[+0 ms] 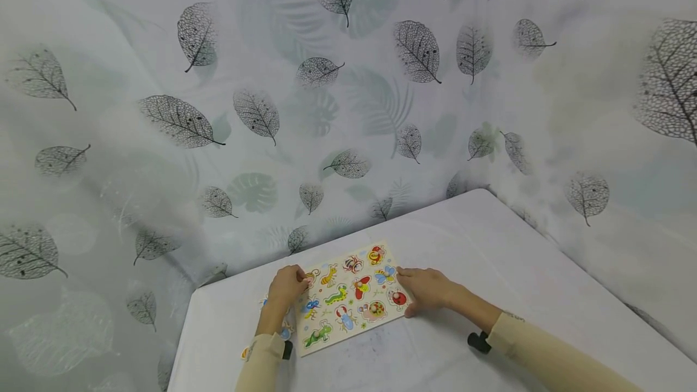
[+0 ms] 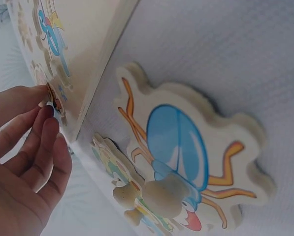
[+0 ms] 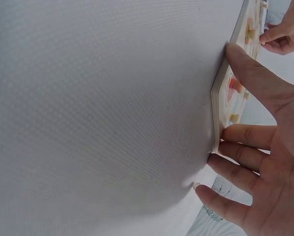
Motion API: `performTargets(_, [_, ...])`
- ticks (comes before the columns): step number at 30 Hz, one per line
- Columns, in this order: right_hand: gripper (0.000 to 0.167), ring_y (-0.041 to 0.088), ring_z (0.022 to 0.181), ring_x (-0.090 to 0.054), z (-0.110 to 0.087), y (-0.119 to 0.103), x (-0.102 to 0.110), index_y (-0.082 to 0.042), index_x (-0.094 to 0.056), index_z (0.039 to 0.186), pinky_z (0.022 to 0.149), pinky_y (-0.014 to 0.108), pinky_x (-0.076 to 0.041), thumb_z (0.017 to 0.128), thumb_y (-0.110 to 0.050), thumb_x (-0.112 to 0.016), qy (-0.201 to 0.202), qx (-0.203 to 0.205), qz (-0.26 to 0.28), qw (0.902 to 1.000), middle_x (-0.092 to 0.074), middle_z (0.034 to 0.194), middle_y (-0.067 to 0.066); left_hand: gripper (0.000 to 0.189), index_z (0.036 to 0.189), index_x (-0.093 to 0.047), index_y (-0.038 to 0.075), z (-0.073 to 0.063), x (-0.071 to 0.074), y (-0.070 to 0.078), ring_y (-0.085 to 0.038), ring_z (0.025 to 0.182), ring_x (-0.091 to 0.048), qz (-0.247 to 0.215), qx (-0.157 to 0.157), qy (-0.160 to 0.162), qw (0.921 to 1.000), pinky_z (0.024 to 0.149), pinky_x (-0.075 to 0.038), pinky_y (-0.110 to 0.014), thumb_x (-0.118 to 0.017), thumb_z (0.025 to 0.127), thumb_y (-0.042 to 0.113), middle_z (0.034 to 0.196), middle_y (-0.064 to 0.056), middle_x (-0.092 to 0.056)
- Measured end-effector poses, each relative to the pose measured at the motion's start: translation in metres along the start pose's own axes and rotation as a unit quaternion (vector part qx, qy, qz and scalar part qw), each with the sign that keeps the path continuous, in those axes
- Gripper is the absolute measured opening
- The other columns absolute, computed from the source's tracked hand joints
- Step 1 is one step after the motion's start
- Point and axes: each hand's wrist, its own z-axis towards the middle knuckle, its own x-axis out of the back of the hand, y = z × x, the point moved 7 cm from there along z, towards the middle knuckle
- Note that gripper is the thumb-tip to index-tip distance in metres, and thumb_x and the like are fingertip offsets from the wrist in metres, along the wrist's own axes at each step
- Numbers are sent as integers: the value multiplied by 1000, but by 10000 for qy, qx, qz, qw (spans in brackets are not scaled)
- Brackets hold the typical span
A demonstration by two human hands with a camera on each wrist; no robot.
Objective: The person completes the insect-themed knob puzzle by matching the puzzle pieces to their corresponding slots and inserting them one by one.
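Twelve bright bug pictures (image 1: 362, 287) sit within outlines on a pale puzzle board (image 2: 90, 46), flat on the white tabletop (image 1: 490, 247). Its long axis runs left to right, the right end angled farther away. The left hand (image 1: 287, 289) pinches a small piece (image 2: 55, 101) at the far left corner; the right hand (image 1: 428, 286), fairly straight-fingered, touches the right edge. Loose pieces, including a knobbed blue beetle (image 2: 179, 140), lie left of the board.

Impossible to read any text; just tiny dark marks (image 1: 514, 316) like lettering on right cuff (image 1: 502, 331).
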Motion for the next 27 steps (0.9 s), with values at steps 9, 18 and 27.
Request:
performTargets(9, [90,30,145,-49,0,0,-1,-2,-57,147,112,55,-48,77,-49,-91,-33,-72,49,10000,-50,158,12,23,115,-74,10,0,-3,3,-18,73,-55,61,-333,-156,9993,62,-51,-37,-79,93,14,87,-4,-61])
performTargets(18, [91,29,145,-49,2,1,-2,-3,-58,147,113,53,-48,77,-50,-91,-17,-69,-4,10000,-50,158,11,24,121,-79,14,-2,-5,4,-16,68,-47,51,-603,-282,9978,56,-41,-29,-74,98,16,85,-4,-54])
performTargets(27, [90,30,146,-48,1,1,-3,-2,-57,147,114,52,-47,78,-50,-90,-60,-38,39,10000,-49,159,13,26,122,-77,9,-8,-2,7,-17,72,-51,65,-619,-375,9974,60,-47,-33,-74,96,12,90,-9,-57])
